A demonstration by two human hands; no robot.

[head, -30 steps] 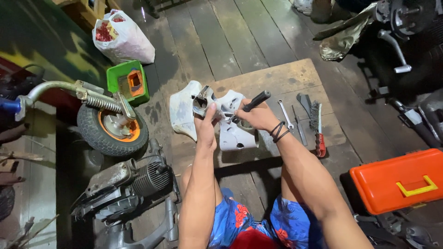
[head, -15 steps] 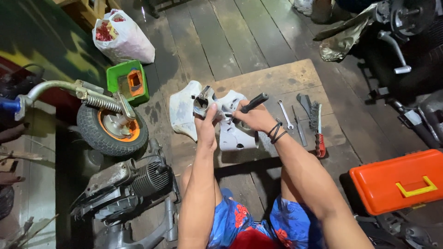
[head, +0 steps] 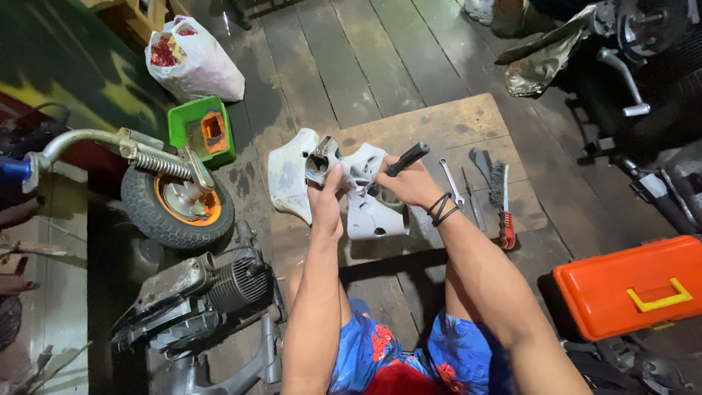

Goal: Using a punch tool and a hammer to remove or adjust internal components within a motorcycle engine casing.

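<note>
Over the wooden board point(head: 468, 121), left hand point(head: 325, 194) clasps a grey part point(head: 322, 162), right hand point(head: 406, 183) grips a black-handled tool point(head: 406, 158).

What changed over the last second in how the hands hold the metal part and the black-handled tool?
Almost nothing. The left hand still grips the small metal part, and the right hand still holds the black-handled tool against it; the tool's handle shifted only slightly. The white cover, wrench and wire brush on the wooden board stayed put.

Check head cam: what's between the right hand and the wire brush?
Head view: between the right hand and the wire brush lie a small wrench and a thin dark tool, flat on the wooden board.
</note>
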